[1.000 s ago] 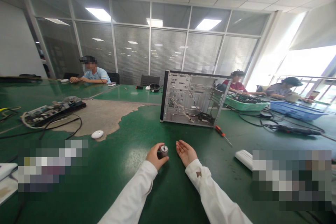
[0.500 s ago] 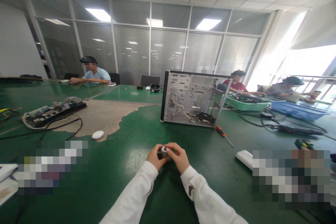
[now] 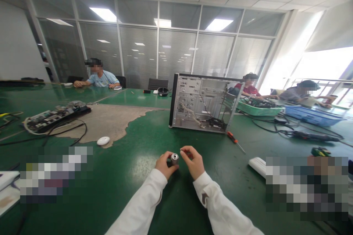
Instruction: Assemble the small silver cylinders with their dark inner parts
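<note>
A glazed wall [image 3: 178, 53] with closed blinds stands behind a long green table [image 3: 149, 128], its top showing a ragged bare patch on the left. Three people sit at the table: one in blue [image 3: 103, 79] at the far left, one in red [image 3: 250, 90] and one in a cap [image 3: 293, 93] at the right, their head areas blurred. The case [image 3: 212, 97], open towards the camera with loose cables inside, stands on the table beyond the hands. Right of it sit a blue basket [image 3: 314, 117] and a green basket [image 3: 256, 111], the green one full of dark cables. A circuit board [image 3: 57, 115] lies at the left. Nearer, the left hand [image 3: 164, 166] curls its thumb and fingers around the sides of a cylinder. The right hand [image 3: 195, 162] is just beside it, thumb and forefinger nearly together; whether they pinch something is too small to tell. A screwdriver [image 3: 232, 137] with an orange and black handle lies near the case's right corner. A white disc [image 3: 103, 141] lies on the left. The metal cylinder [image 3: 174, 159] is upright between the hands, dark holes in its top; whether it touches the table cannot be told.
</note>
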`<act>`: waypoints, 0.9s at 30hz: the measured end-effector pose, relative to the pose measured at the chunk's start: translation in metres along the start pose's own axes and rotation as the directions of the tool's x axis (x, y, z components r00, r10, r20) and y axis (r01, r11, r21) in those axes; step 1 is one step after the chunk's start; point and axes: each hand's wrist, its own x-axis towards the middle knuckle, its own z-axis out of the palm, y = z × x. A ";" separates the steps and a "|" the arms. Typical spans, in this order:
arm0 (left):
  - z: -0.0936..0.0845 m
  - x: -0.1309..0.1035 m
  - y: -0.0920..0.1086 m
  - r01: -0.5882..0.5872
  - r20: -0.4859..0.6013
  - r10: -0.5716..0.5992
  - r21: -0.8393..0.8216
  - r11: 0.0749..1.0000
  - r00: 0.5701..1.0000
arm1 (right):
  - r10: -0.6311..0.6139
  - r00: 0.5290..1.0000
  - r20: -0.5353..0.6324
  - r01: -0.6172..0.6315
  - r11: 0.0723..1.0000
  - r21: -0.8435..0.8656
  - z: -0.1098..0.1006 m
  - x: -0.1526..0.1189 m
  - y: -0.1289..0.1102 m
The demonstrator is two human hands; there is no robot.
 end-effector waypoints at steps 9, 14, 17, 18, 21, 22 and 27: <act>0.000 0.003 -0.010 0.067 -0.103 -0.066 0.002 0.998 0.992 | 0.013 0.967 0.255 0.077 0.937 -0.339 -0.026 0.007 0.049; 0.001 0.004 -0.012 0.090 -0.082 -0.089 0.014 0.996 0.993 | 0.155 0.915 0.373 0.043 0.881 -0.472 -0.025 0.006 0.047; 0.001 0.005 -0.011 0.098 -0.075 -0.097 0.012 0.995 0.992 | 0.183 0.905 0.384 0.031 0.872 -0.489 -0.025 0.006 0.044; 0.001 0.005 -0.011 0.099 -0.076 -0.098 0.006 0.995 0.992 | 0.181 0.904 0.386 0.034 0.872 -0.489 -0.025 0.007 0.043; 0.000 0.004 -0.009 0.107 -0.082 -0.108 -0.015 0.994 0.991 | 0.179 0.904 0.387 0.038 0.870 -0.491 -0.025 0.007 0.042; 0.000 0.004 -0.009 0.111 -0.084 -0.112 -0.020 0.994 0.990 | 0.181 0.903 0.389 0.038 0.869 -0.493 -0.025 0.007 0.042; -0.001 0.004 -0.009 0.111 -0.080 -0.113 -0.024 0.993 0.990 | 0.194 0.898 0.395 0.035 0.862 -0.505 -0.025 0.006 0.041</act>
